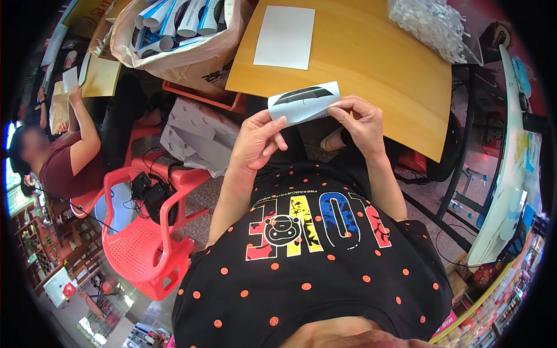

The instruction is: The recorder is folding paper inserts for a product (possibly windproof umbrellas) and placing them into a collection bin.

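On the far left, a person [64,159] in a dark red shirt held up a white card [70,79]. Next came a red chair [136,258] with black gear [155,203] on it. Up past the chair was a big pale bag [197,72], full of white and blue rolls [191,20]. An orange crate [235,103] showed just below the bag, and a pale box [191,136] was close to it. In the middle, the left hand [258,139] had its grip clamped on the left end of a curled paper [304,103], with the thumb on the front. This paper was up in the air by the near edge of the bench [371,64], and it went from one hand to the other. It was white, with a dark shape on it like an open umbrella. A flat white sheet [284,37] lay on the bench, farther off than the paper. Below the hands was a black shirt [348,284] with red dots and big bright letters. The right hand [361,122] had its grip clamped on the right end of the paper, thumb and finger pinching it. At the far right corner of the bench, a clear box [474,49] held a heap of white strips [432,26].
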Available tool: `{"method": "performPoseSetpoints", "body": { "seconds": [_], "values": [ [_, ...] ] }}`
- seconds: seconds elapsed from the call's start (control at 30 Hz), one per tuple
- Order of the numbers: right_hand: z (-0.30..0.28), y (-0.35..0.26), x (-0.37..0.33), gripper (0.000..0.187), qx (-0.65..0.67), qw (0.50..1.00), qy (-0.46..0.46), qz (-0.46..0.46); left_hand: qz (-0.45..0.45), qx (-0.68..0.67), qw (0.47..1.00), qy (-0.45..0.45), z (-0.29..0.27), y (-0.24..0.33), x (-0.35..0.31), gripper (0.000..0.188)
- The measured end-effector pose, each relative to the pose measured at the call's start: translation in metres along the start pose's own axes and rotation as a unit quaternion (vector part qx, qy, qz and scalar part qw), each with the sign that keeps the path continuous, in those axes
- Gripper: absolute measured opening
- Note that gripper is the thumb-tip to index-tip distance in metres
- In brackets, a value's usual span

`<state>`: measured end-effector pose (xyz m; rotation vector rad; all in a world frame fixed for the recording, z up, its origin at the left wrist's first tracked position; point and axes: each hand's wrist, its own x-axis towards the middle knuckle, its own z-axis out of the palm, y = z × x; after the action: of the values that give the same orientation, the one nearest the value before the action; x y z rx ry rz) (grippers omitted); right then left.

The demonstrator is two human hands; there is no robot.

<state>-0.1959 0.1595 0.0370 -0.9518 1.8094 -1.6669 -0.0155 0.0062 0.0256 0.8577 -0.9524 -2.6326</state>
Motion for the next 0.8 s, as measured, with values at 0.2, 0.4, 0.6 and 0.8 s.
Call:
{"method": "performPoseSetpoints", "body": {
  "seconds": [0.2, 0.4, 0.6, 0.8],
  "values": [
    [-0.001, 0.016, -0.004, 0.011, 0.106, 0.991, 0.019, 0.076, -0.048, -0.054, 0.997, 0.037, 0.001, -0.003, 0.005, 0.021],
    [-0.003, 0.022, -0.001, 0.012, 0.176, 0.978, 0.023, 0.114, -0.065, -0.141, 0.984, -0.090, -0.023, -0.008, 0.006, 0.024],
    [-0.001, 0.034, 0.001, 0.014, 0.171, 0.976, 0.034, 0.132, 0.019, 0.027, 0.999, 0.000, 0.000, -0.017, -0.004, 0.029],
    [0.004, 0.032, -0.001, 0.015, 0.160, 0.977, 0.028, 0.136, 0.071, -0.029, 0.997, -0.026, 0.004, -0.014, -0.003, 0.028]
  ]
}}
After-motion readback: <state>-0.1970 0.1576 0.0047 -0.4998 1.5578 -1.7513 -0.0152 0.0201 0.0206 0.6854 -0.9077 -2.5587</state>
